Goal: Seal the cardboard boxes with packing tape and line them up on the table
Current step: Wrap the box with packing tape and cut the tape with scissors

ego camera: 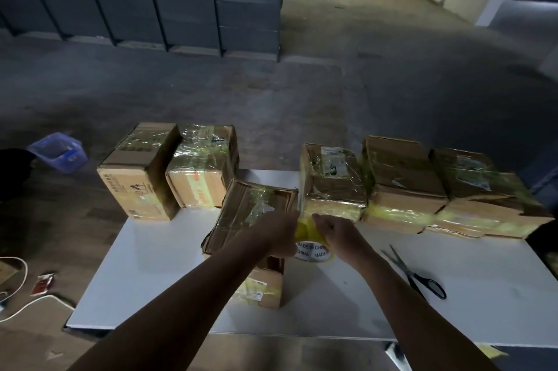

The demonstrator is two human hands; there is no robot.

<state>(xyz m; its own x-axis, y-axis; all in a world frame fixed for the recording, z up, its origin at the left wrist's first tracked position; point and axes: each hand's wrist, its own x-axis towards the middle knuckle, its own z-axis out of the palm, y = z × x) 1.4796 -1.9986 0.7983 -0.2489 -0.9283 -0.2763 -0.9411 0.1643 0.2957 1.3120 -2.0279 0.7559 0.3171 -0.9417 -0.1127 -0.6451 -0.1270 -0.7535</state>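
A: Tape? 
B: Yellow packing tape roll (pixel 314 250), core reads "MADE IN CHINA". Right grip (pixel 335 233) curls round it; left grip (pixel 279 231) pinches its pulled strip (pixel 301 192).

A: Around? 
B: Cardboard box (pixel 250 213) beneath left forearm, taped boxes (pixel 332 183) behind, scissors (pixel 413 274) right on tabletop (pixel 151 280).

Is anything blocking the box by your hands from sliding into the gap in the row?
Nothing visible does. The box sits right before the gap, and only bare table shows there.
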